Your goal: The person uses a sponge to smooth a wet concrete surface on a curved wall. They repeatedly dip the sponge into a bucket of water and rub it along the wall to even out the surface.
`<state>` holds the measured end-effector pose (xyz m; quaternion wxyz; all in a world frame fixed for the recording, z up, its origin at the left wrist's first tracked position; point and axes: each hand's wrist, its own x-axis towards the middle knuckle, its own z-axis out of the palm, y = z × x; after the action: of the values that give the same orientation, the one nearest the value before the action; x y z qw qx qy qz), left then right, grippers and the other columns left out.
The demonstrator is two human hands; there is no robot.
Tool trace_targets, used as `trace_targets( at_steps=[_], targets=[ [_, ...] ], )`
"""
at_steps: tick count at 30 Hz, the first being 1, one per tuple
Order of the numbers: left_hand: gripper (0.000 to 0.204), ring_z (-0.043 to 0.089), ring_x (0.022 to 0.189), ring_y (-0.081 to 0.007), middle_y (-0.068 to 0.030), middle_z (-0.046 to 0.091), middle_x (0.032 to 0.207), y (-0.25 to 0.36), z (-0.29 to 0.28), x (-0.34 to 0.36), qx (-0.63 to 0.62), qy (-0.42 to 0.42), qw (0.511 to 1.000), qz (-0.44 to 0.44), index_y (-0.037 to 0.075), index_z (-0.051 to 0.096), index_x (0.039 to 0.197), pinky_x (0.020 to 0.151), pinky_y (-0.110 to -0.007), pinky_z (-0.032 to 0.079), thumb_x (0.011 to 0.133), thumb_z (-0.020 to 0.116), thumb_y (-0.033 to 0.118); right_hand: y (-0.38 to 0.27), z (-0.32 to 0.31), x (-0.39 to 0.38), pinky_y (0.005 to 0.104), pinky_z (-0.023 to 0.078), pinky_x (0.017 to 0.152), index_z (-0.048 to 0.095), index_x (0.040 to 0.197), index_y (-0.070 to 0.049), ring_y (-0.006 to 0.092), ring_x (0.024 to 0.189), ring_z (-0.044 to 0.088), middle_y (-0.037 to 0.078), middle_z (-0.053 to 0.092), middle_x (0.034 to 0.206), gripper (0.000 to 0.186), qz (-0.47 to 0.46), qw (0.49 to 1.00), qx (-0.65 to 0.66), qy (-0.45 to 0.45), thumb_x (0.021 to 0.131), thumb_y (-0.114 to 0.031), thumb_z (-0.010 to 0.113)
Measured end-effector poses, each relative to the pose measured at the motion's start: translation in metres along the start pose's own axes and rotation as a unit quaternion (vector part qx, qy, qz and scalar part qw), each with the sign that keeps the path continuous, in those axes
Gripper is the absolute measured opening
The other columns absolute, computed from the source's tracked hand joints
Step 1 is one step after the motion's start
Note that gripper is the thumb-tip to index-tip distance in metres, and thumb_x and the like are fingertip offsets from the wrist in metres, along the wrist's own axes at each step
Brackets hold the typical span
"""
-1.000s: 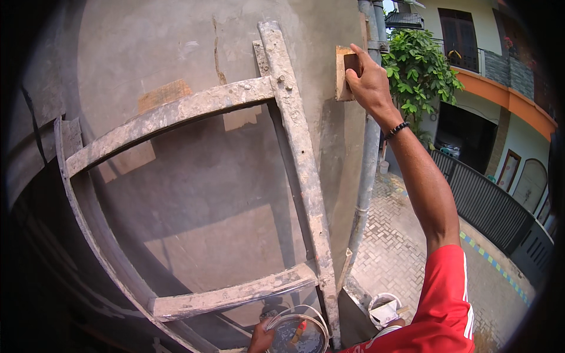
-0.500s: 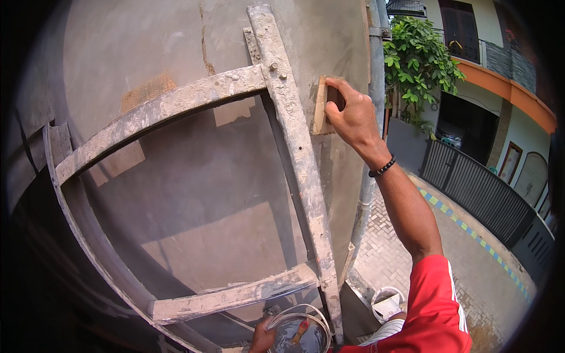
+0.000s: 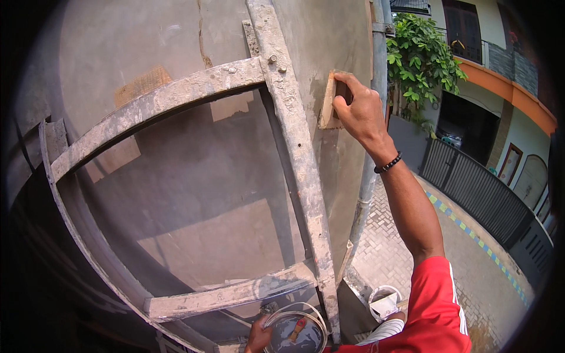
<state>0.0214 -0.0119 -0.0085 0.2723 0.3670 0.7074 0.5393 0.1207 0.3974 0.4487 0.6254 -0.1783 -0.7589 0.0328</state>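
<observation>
1. Over the last second, the wooden float (image 3: 327,101) drops from higher on the grey wall (image 3: 321,35) to the upper centre-right of the frame; between the last two views it shifts slightly right. The view tilts a little too, so part of this shift is the camera's.
2. I judge that the stroke has covered a lower stretch of the strip between the wooden post (image 3: 303,165) and the grey pipe (image 3: 365,200). The float's edge shows more than its face, and it appears to rest against the wall, though full contact cannot be confirmed.
3. The right hand (image 3: 362,109) grasps the float's dark grip, thumb and fingers curled around it. The wrist, wearing a black bracelet (image 3: 388,163), is roughly in line with a forearm rising from the red sleeve (image 3: 432,300) at lower right.
4. At the lower edge, left of centre, the left hand (image 3: 259,335) is beside the bucket (image 3: 323,325), which has a brush (image 3: 297,330) in it; whether its fingers clasp the rim cannot be told.
</observation>
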Motion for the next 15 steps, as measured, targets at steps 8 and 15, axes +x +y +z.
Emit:
trace_targets(
  at_steps=[8,15],
  targets=[
    [0.038,0.057,0.117,-0.0284,-0.0184,0.064,0.124,-0.069,-0.002,0.002,0.075,0.044,0.994,0.071,-0.005,0.061,0.124,0.104,-0.038,0.043,0.090,0.044,0.000,-0.007,0.037,0.032,0.0494,0.054,0.080,0.067,0.113,-0.002,0.0433,0.085,0.068,0.027,0.069,0.088,0.039,0.022,0.998,-0.033,0.038,0.077,-0.010,0.056],
    [0.050,0.062,0.101,-0.0139,-0.0088,0.069,0.110,0.005,-0.006,0.013,-0.032,-0.042,0.997,-0.050,0.000,0.064,0.124,0.091,-0.026,0.046,0.078,0.048,-0.008,-0.001,-0.002,0.023,0.0465,0.054,0.080,0.067,0.115,-0.002,0.0419,0.084,0.068,0.026,0.069,0.086,0.040,-0.008,1.000,-0.002,-0.011,0.077,-0.010,0.057]
  ],
)
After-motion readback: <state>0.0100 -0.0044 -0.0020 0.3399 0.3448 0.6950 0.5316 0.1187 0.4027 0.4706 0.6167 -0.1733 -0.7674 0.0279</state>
